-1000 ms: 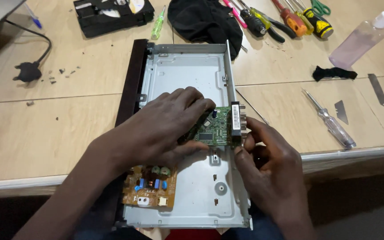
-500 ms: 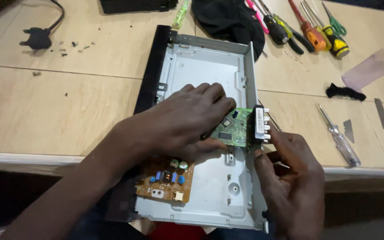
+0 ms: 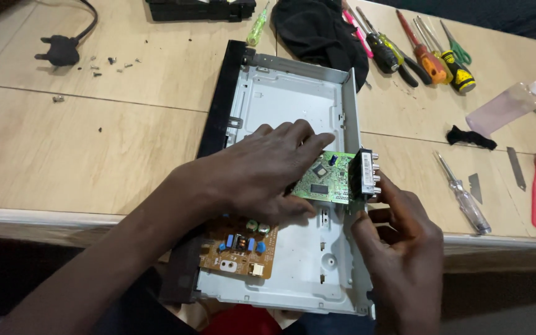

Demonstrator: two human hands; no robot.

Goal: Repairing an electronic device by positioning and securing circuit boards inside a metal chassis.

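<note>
A pale wooden surface (image 3: 82,142) made of joined panels fills most of the view, its front edge running just below the work; beyond its far right corner the room is only a dark strip. On it lies an open grey metal chassis (image 3: 293,105) with a black front panel (image 3: 221,105) along its left side. A black cloth (image 3: 314,28) sits just behind the chassis, and a row of screwdrivers (image 3: 426,59) lies to its right. The left hand (image 3: 262,170) presses flat over a green circuit board (image 3: 330,180) inside the chassis, fingers spread. The right hand (image 3: 398,236) pinches the board's black connector block (image 3: 365,174) at the chassis's right wall. A brown power board (image 3: 237,251) sits near the front. Loose screws (image 3: 116,62) lie beside a black plug (image 3: 62,49) at far left.
</note>
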